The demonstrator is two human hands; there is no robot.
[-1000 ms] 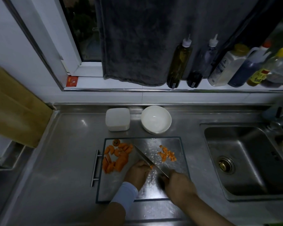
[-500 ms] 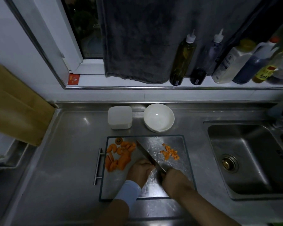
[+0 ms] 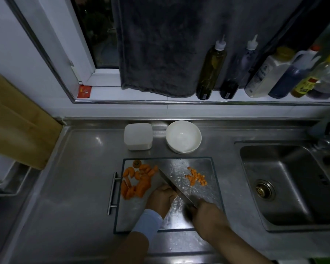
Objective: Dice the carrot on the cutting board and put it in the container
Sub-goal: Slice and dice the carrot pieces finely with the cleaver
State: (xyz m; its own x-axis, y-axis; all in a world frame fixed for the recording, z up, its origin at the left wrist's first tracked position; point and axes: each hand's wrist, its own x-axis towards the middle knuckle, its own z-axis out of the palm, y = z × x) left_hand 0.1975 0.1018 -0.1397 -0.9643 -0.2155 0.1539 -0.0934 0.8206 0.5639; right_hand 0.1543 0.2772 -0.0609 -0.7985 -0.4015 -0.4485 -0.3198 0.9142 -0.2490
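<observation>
Gripping the knife (image 3: 176, 186) over the cutting board (image 3: 210, 169) with the right hand (image 3: 206, 214). Pinning a carrot piece (image 3: 176, 196) beside the blade under the curled left hand (image 3: 160, 197), carrot chunks (image 3: 138, 181) by the board's left edge, dice (image 3: 197, 178) toward its right.

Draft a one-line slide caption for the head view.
Right hand grips a knife, left hand curled beside it on the cutting board; coarse carrot chunks lie left, diced bits right.

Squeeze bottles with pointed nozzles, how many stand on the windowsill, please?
2: an olive-green squeeze bottle beside the grey towel, and a dark squeeze bottle right of it.
</observation>
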